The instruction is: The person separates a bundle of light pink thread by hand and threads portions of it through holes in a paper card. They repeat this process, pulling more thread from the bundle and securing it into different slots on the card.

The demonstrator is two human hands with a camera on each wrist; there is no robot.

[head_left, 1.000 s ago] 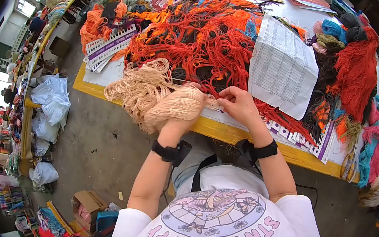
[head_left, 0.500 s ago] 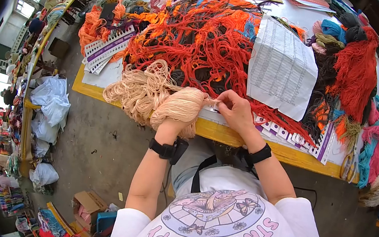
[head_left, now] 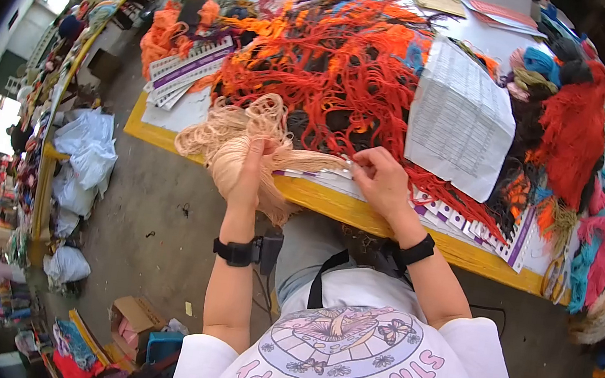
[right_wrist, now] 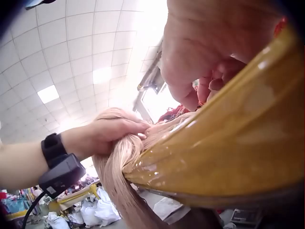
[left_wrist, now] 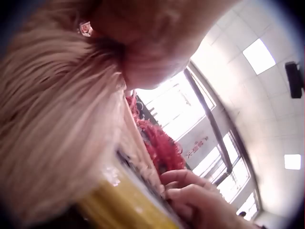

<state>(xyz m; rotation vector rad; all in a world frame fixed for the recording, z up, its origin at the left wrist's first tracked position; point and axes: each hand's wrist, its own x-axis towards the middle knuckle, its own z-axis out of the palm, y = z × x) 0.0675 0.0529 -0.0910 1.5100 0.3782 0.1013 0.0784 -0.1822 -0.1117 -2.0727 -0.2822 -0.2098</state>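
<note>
A hank of peach yarn stretches along the table's front edge in the head view, its looser loops bunched at the left. My left hand grips the thick part of it, and in the right wrist view strands hang down below that hand. At the other end, the fingertips of my right hand pinch the gathered tip of the yarn. Behind both hands lies a heap of red, orange and dark yarn. Cards with punched holes lie beside my right hand, partly under red strands.
A printed sheet rests on the heap. More punched cards lie at the left. Scissors are at the right by the yellow table edge, near hanging coloured hanks. White bags stand on the floor.
My left hand has moved left, away from the right hand, and a length of peach yarn now stretches between them. The right hand stays near the same spot, still pinching the end.
</note>
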